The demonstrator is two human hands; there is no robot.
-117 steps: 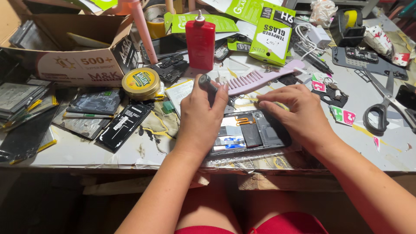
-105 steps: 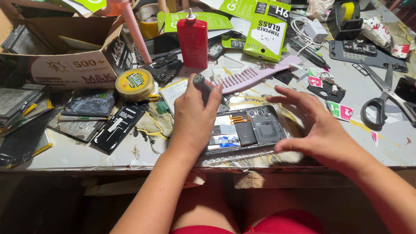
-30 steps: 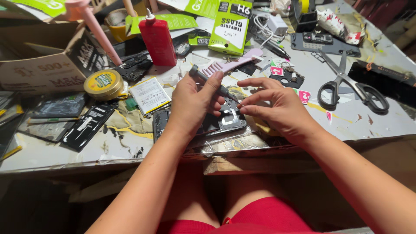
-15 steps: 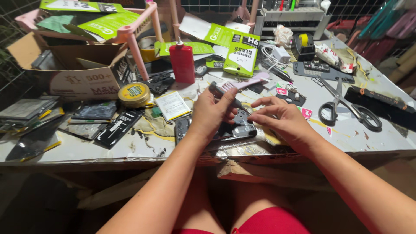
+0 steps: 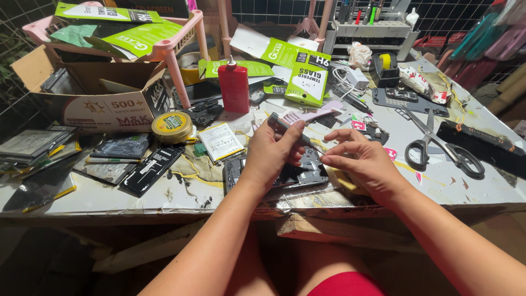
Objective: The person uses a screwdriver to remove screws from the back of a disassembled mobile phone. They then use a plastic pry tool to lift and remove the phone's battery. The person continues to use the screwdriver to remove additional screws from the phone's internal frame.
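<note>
An opened dark phone (image 5: 307, 174) lies flat near the table's front edge, its inner parts showing. My left hand (image 5: 274, 154) rests over its left half and grips a slim dark screwdriver (image 5: 286, 127) that slants up and away from the phone. My right hand (image 5: 362, 164) hovers at the phone's right end, thumb and forefinger pinched close together; whether something tiny sits between them I cannot tell. A pink comb-like brush (image 5: 316, 114) lies just behind my hands.
Scissors (image 5: 438, 147) lie to the right, a red bottle (image 5: 234, 87) and a round yellow tin (image 5: 172, 126) at back left. A cardboard box (image 5: 104, 98), green packets (image 5: 307, 82), a white battery (image 5: 220, 141) and several dark phone parts (image 5: 150, 169) crowd the worn white table (image 5: 466, 186).
The camera has tilted up, showing more of the back of the table. My hands stay over the phone; earlier both palms pressed on it, now the left holds the screwdriver and the right pinches.
</note>
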